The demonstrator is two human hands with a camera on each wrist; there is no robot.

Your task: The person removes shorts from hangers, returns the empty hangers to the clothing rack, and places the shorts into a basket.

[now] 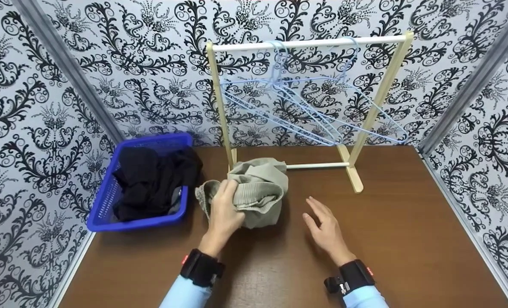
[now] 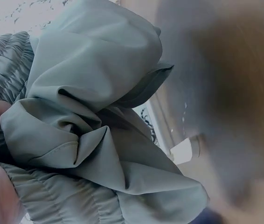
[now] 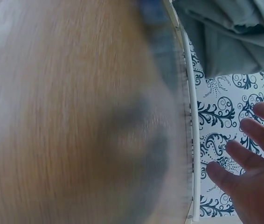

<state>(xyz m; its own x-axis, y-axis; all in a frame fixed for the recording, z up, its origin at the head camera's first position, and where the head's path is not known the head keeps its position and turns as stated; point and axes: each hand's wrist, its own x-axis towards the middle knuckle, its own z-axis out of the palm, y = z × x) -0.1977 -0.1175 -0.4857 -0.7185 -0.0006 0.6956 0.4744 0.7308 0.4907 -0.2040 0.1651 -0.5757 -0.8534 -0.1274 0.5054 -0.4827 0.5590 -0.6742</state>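
Observation:
My left hand (image 1: 225, 210) grips a bunched grey-green garment (image 1: 260, 192) by its gathered elastic band. The cloth hangs crumpled in front of the rack's left foot. Up close in the left wrist view, the elastic band (image 2: 76, 196) and loose folds of the garment show beside the thumb and fingers. My right hand (image 1: 327, 231) is apart from the cloth, to its right above the table, and holds nothing. In the right wrist view, the fingers (image 3: 246, 156) of this hand are spread, with part of the garment beyond them.
A blue plastic basket (image 1: 140, 222) with dark clothes (image 1: 151, 179) stands at the left. Behind the hands is a wooden rack (image 1: 378, 98) with a white top bar, where several light-blue hangers (image 1: 305, 105) hang. The brown table (image 1: 391, 239) meets patterned walls (image 1: 151, 51).

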